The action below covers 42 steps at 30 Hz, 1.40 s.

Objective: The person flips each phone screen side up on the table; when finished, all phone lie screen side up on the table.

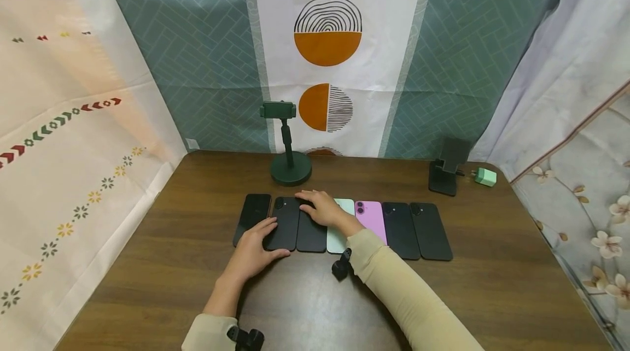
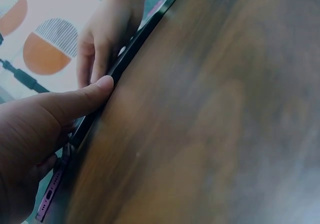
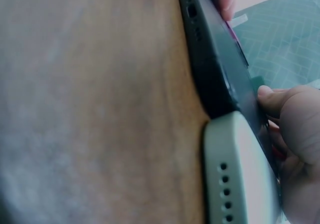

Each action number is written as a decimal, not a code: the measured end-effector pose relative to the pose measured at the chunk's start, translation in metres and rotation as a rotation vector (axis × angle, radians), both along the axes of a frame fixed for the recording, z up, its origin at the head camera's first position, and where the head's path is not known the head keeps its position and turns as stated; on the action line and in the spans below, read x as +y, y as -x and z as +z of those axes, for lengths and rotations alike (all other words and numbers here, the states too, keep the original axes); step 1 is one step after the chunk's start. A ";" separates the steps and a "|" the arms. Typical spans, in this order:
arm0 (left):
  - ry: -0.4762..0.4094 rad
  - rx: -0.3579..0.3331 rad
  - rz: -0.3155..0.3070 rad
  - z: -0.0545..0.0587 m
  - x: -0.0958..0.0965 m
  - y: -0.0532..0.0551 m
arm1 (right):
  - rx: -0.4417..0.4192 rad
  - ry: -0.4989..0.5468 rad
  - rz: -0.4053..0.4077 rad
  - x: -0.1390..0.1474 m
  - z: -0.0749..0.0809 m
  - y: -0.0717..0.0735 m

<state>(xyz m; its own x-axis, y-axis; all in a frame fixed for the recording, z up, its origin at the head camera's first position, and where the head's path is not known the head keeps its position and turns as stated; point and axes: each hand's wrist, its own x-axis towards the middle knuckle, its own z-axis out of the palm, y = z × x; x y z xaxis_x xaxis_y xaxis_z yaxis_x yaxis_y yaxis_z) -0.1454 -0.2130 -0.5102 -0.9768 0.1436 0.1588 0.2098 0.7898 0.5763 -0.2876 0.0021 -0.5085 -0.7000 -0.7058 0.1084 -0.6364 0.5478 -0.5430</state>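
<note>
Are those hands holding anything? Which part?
Nothing seems held: left hand touches one black phone at its bottom edge, right hand the next phone near its top.

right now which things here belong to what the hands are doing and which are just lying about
In the job, it seems: left hand, right hand, five dark phones, mint phone, pink phone.

Apparently lying about: green stand, black stand, plug.

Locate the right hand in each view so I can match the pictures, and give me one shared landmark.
Head: the right hand is near the centre, slightly below mid-height.
Left wrist: the right hand is at the top, left of centre.
Right wrist: the right hand is at the right edge.
Shared landmark: the left hand, lower left of centre, left side and top edge respectively.
</note>
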 end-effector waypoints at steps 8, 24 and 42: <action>-0.003 0.015 -0.014 0.002 -0.010 -0.002 | 0.017 0.001 0.006 -0.002 0.000 0.001; -0.041 0.034 -0.013 -0.001 0.017 -0.002 | -0.030 0.003 -0.019 -0.001 0.002 0.001; -0.091 0.057 0.004 -0.006 0.023 -0.005 | -0.126 0.131 -0.068 -0.004 0.002 0.003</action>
<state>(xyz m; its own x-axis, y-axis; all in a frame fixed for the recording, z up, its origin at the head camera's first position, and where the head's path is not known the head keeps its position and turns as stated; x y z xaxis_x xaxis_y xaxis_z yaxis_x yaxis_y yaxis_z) -0.1403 -0.1898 -0.5163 -0.9665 0.1219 0.2260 0.2408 0.7360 0.6327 -0.2905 -0.0020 -0.5067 -0.7598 -0.6417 0.1046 -0.5225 0.5069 -0.6856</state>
